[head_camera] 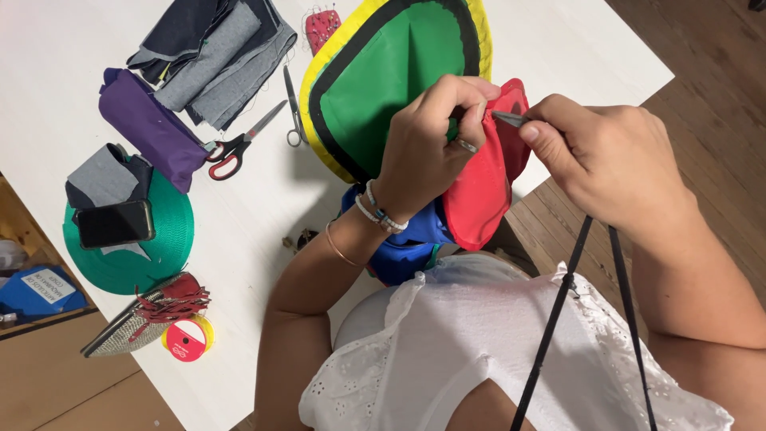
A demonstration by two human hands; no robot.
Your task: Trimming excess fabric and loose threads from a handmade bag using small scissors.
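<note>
Two hands up close over the table's near edge: my left hand pinches the red fabric piece, my right hand is closed on a thin grey tool w/ its tip at the seam. Fabric looks soft, light, floppy; best gripped near the stitched edge. Green-yellow panel lies behind. Scissors are well apart; bare white table at the far-right corner.
</note>
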